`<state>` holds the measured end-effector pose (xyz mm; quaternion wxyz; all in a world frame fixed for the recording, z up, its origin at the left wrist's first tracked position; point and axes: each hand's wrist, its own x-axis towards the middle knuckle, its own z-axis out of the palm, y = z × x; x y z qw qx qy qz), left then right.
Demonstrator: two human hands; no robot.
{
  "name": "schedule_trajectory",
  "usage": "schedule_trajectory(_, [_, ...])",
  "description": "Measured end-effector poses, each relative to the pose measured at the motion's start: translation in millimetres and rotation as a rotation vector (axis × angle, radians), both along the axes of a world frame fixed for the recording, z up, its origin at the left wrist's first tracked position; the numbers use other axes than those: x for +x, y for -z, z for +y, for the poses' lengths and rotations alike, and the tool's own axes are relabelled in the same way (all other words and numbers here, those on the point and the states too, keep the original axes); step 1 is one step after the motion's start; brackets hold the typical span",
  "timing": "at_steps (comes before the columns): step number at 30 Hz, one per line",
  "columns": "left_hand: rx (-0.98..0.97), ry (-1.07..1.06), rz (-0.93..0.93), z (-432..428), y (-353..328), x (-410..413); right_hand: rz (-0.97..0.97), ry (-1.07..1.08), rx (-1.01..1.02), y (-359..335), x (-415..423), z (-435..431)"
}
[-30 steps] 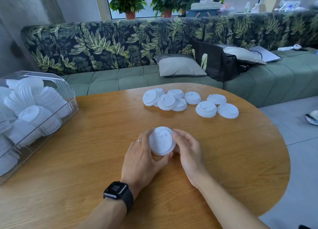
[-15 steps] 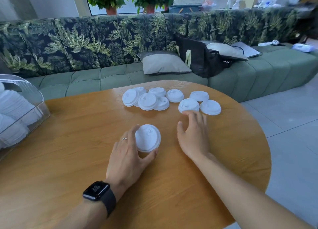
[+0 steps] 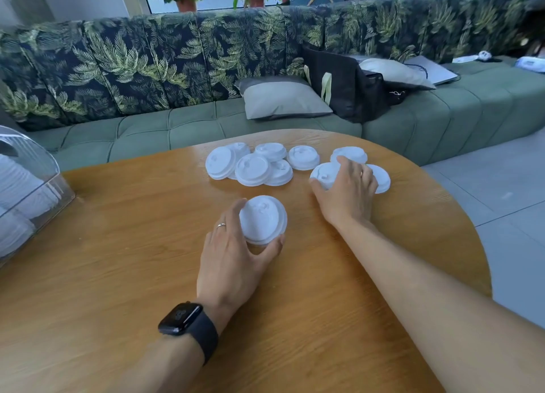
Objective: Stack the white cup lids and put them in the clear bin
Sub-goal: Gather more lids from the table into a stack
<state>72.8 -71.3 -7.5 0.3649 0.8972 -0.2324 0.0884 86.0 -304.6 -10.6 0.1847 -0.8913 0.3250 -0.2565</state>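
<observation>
My left hand [image 3: 233,260] grips a short stack of white cup lids [image 3: 263,223], tilted up off the wooden table [image 3: 118,274]. My right hand [image 3: 348,192] lies over a loose white lid [image 3: 323,174] at the far right of the table, thumb and fingers curled around its rim. Several more loose lids [image 3: 252,168] are scattered at the table's far edge, some overlapping. The clear bin [image 3: 32,183], with stacked white lids inside, stands at the left edge of the view, partly cut off.
A green bench sofa with leaf-print backrest [image 3: 177,62] runs behind the table. On it lie a grey cushion [image 3: 283,100], a black bag [image 3: 351,88] and a laptop [image 3: 430,71]. Grey tiled floor [image 3: 501,203] lies to the right.
My right hand let go of the stack and reached forward and right onto a loose lid. The left hand keeps the stack. The view shifted right, so less of the bin shows.
</observation>
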Motion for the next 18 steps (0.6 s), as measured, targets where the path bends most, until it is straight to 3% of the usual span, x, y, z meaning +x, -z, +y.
schedule_trajectory(3, [-0.023,-0.016,0.022,0.6,0.0,-0.5,-0.031,-0.01,0.015,-0.7,-1.0,1.1])
schedule_trajectory(7, [-0.053,-0.01,0.037,2.6,-2.2,-5.0,-0.215,-0.104,0.095,-1.1,-13.1,10.7])
schedule_trajectory(13, [-0.24,0.038,0.157,17.3,-7.6,-17.2,-0.477,-0.343,0.364,-7.5,-59.2,63.9])
schedule_trajectory(18, [-0.333,0.068,0.216,38.5,-10.5,-31.2,-0.477,-0.45,0.687,-4.2,-86.9,104.3])
